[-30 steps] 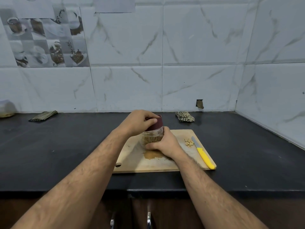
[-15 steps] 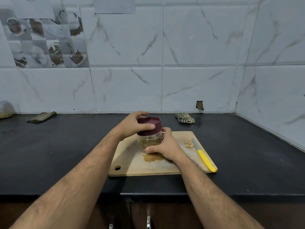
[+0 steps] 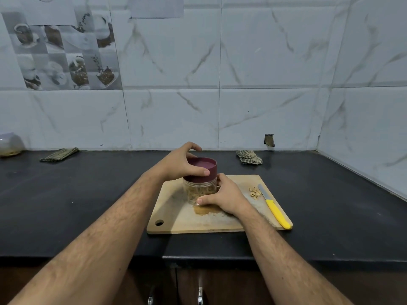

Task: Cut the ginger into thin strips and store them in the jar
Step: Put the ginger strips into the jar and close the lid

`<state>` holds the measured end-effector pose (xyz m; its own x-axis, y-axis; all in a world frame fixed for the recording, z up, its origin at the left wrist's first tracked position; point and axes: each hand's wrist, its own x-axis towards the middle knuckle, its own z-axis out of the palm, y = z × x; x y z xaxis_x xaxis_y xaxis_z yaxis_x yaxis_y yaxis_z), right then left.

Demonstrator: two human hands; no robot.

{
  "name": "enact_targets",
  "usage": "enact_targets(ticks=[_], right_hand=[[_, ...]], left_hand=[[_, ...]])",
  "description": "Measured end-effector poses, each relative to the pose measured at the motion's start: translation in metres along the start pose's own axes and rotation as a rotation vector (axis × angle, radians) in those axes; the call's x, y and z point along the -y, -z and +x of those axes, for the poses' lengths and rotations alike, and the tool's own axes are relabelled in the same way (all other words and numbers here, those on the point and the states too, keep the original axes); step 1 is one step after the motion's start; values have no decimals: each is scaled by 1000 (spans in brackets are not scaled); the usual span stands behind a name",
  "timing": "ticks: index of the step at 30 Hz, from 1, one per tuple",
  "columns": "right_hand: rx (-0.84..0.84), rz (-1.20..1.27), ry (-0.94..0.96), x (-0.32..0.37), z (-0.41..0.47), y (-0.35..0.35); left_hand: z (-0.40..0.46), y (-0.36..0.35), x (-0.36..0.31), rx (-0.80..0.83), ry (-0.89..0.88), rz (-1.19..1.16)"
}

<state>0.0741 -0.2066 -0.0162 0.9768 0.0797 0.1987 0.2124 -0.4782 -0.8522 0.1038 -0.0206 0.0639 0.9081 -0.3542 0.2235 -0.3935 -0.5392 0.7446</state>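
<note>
We hold jar (image 3: 200, 190) upright on cutting board (image 3: 176, 223), long axis vertical, mouth up, ginger strips (image 3: 199, 192) inside. Left hand (image 3: 180, 164) grips maroon lid (image 3: 201, 169); right hand (image 3: 224, 197) wraps jar body. Risks as we judge: lid cross-threads if tilted; jar twists, slides toward near-right knife (image 3: 274, 210) if our right grip slackens.

Head view, downward (countertop (image 3: 66, 205) near)
</note>
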Motion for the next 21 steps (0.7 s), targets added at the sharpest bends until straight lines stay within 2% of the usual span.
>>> enact_targets(ticks=[7,10,12,17,19,21], right_hand=[[-1,-11,9,1,-2,0],[-11,-28,12,2,-2,0],[-13,-37,18,3,-3,1],[-18,-34,26,5,-5,1],[-20,-37,26,5,-5,0],[-23,-44,27,4,-5,-1]], left_hand=[[-3,-6,3,119,-3,-180],[-2,-12,3,4,0,-66],[-4,-17,5,-58,-7,-81],[-7,-7,13,80,-22,-305],[-6,-5,11,120,-1,-285],[-6,-10,8,80,13,-224]])
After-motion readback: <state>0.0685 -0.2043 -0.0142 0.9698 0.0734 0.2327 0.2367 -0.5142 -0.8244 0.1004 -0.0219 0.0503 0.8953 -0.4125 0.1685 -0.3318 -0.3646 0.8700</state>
